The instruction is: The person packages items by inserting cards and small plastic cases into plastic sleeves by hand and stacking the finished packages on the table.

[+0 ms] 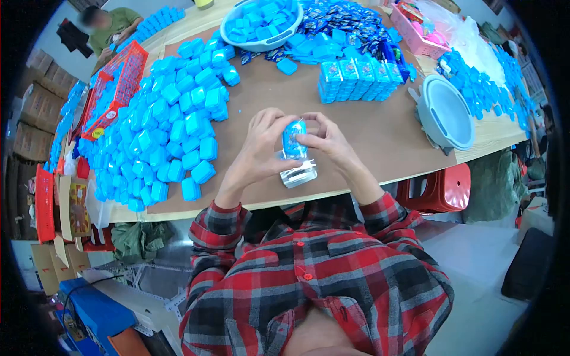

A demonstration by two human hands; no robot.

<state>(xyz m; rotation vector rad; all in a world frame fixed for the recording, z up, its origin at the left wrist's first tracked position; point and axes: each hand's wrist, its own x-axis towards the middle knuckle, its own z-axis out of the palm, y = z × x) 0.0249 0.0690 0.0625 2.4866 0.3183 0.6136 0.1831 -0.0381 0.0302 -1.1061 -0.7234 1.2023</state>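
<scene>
My left hand (256,145) and my right hand (333,142) hold a small blue plastic box (292,148) between them, over the near middle of the table. Its upper face carries a printed label, and the surface looks shiny. The left fingers curl along the box's left side; the right thumb lies on its face and the right fingers bend round the far end. Just below the box, near the left thumb, is a small stack of clear, silvery film or bags (298,174). Whether the box is inside a clear bag I cannot tell.
Blue boxes form a big heap (172,127) on the left. Stacked labelled boxes (359,77) stand ahead right, near blue packets (350,21). A filled basin (262,44), an empty-looking basin (446,113), a red basket (122,83) and a pink basket (415,38) surround them. Another person (113,29) sits far left.
</scene>
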